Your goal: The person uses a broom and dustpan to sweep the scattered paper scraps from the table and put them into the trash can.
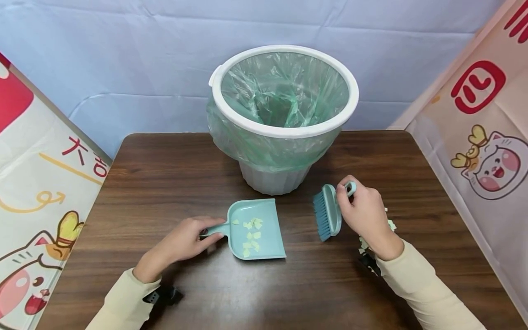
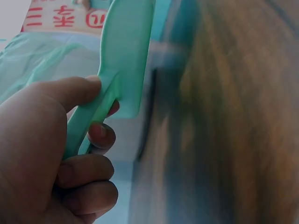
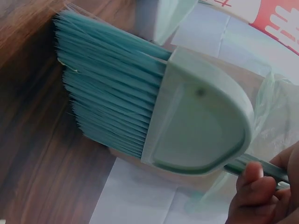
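Observation:
A light teal dustpan [image 1: 264, 211] lies on the table with its wide lip facing right. Several pale green paper scraps [image 1: 253, 236] are scattered on its floor. My left hand [image 1: 185, 240] grips the dustpan's handle; in the left wrist view the thumb and fingers wrap around that handle [image 2: 86, 116]. To the right of the pan, my right hand [image 1: 365, 211] holds a small teal hand brush [image 1: 332, 211] by its handle, bristles pointing left. The brush is apart from the dustpan. In the right wrist view the bristles [image 3: 112, 84] fan out, with a tiny scrap caught among them.
Behind the dustpan stands a white trash bin [image 1: 272, 181] lined with a green plastic bag [image 1: 280, 151]. More paper scraps [image 1: 363, 245] lie on the brown wooden table [image 1: 173, 169], partly hidden by the right wrist. Printed sheets [image 1: 474, 137] hang at both sides.

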The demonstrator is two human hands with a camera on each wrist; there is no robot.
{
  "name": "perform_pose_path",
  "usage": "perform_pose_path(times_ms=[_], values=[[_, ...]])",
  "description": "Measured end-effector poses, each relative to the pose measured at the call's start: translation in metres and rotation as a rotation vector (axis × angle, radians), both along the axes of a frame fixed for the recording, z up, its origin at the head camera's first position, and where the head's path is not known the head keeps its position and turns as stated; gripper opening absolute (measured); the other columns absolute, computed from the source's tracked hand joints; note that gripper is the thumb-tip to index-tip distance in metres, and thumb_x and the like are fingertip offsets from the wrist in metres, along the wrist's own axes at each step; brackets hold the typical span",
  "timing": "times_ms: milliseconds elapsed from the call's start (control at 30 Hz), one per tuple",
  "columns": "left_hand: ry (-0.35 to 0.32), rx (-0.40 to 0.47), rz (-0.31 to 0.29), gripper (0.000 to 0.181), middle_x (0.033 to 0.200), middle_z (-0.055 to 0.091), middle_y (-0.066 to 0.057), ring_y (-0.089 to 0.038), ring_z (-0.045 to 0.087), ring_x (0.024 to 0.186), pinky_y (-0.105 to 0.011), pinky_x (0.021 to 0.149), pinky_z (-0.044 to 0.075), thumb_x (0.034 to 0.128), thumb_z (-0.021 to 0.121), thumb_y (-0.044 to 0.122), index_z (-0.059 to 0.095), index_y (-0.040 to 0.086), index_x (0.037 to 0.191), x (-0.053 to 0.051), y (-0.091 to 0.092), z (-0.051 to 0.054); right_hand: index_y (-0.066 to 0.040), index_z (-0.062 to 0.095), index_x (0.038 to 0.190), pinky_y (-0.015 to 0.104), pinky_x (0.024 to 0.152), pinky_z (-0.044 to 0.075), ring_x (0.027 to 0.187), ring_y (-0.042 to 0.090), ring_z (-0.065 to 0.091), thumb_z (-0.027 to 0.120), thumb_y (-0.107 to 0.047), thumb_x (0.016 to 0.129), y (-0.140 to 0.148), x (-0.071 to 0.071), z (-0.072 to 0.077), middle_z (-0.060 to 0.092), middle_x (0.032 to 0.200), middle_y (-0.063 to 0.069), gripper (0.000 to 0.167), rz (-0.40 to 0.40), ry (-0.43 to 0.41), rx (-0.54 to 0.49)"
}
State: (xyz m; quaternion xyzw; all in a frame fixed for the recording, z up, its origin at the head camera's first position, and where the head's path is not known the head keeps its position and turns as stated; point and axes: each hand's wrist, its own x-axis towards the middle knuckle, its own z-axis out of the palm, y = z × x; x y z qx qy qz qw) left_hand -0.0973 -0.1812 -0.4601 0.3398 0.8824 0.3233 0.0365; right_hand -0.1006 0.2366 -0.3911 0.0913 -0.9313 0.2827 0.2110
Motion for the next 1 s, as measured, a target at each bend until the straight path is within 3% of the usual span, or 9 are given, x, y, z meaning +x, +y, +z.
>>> perform_pose_path(times_ms=[200,533,800,1000], values=[[-0.010,0.033,0.017,0.032,0.116,0.072,0.000,-0.005,0.061,0.087,-0.030,0.075,0.052,0.0976,0.072,0.020,0.071,0.010,0.128,-0.003,-0.017,0.009,-0.011,0.064,0.087,0.028,0.043,0.030,0.043,0.007,0.035,0.058,-0.010,0.100,0.010,0.003,0.003,0.038,0.051,-0.008,0.014,-0.001,0.010,0.020],[-0.023,0.103,-0.002,0.027,0.108,0.073,0.002,-0.003,0.058,0.082,-0.024,0.068,0.051,0.0949,0.073,0.010,0.073,0.008,0.122,-0.003,-0.038,0.022,-0.011,0.066,0.088,0.025,0.044,0.031,0.046,0.006,0.039,0.060,-0.012,0.099,0.028,0.007,0.002,0.046,0.054,-0.007,0.013,-0.043,0.013,0.018],[-0.008,0.161,0.016,0.031,0.107,0.074,-0.005,-0.002,0.060,0.085,-0.018,0.067,0.050,0.0888,0.077,-0.001,0.074,0.003,0.119,0.000,-0.059,0.043,-0.009,0.067,0.089,0.024,0.045,0.030,0.046,0.007,0.039,0.060,-0.011,0.100,0.035,0.008,0.001,0.047,0.054,-0.006,0.013,-0.043,0.011,0.013],[0.022,0.204,0.067,0.035,0.109,0.074,-0.014,-0.001,0.054,0.069,-0.017,0.049,0.043,0.0854,0.077,-0.008,0.073,-0.002,0.119,0.001,-0.081,0.063,-0.008,0.067,0.091,0.024,0.043,0.030,0.044,0.005,0.037,0.060,-0.011,0.101,0.037,0.011,0.002,0.047,0.055,-0.006,0.012,-0.029,-0.008,0.018]])
